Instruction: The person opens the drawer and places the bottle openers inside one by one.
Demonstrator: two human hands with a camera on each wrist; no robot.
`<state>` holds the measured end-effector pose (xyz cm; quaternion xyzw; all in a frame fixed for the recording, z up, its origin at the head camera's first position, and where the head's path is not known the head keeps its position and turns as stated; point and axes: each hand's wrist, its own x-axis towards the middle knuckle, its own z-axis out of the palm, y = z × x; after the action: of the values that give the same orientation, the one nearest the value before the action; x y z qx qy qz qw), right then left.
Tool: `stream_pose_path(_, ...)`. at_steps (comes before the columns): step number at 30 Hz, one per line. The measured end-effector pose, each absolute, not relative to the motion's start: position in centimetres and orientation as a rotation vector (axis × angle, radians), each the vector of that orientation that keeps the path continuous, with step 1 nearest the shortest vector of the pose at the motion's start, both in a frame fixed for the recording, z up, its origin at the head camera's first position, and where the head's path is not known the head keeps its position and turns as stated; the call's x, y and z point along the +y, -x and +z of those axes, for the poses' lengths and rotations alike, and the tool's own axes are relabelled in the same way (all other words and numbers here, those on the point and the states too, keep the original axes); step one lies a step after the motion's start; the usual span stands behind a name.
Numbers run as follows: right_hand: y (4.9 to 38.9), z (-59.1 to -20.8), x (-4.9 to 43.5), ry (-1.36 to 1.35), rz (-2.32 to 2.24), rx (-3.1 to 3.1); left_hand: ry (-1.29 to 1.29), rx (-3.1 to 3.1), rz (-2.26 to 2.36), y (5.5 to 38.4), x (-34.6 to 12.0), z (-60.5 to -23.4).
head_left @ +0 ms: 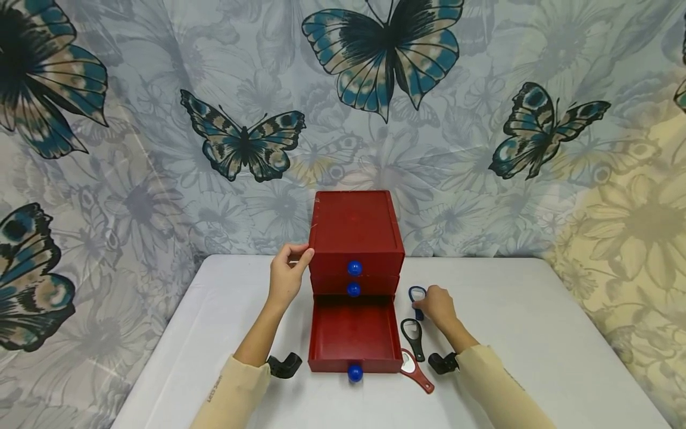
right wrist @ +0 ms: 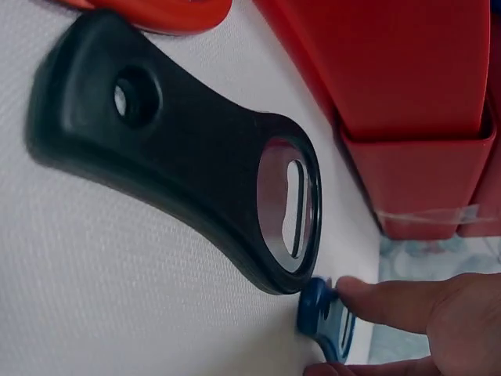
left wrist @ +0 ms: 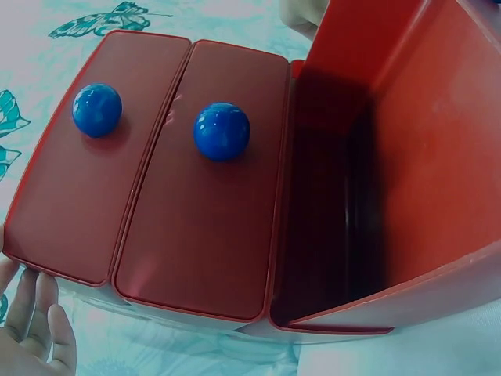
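My left hand (head_left: 286,277) rests its fingertips against the upper left side of a red drawer unit (head_left: 356,223). In the left wrist view the fingers of that hand show at the lower left corner. The bottom drawer (head_left: 355,336) is pulled out, with nothing inside. To the right of the unit, my right hand (head_left: 438,307) pinches a blue peeler (right wrist: 325,317) between thumb and fingers, close over the table. Toward me from it lies a black peeler (right wrist: 196,157) with a slotted metal blade. A red peeler (head_left: 417,372) lies nearest, beside the open drawer's front corner.
The two upper drawers are closed, each with a round blue knob (left wrist: 221,131). Another blue knob (head_left: 355,373) sticks out from the open drawer's front. The unit stands on a white table (head_left: 514,322), before a butterfly-patterned cloth (head_left: 348,149).
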<state>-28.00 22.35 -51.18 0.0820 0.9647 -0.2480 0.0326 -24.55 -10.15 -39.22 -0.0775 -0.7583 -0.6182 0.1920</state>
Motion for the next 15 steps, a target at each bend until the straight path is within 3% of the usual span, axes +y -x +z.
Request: stream_pose_path(15, 27.62, -51.19, 22.04, -0.266, -0.734, 3.021, 0.203, -2.131, -1.735, 24.45, -10.12, -39.06)
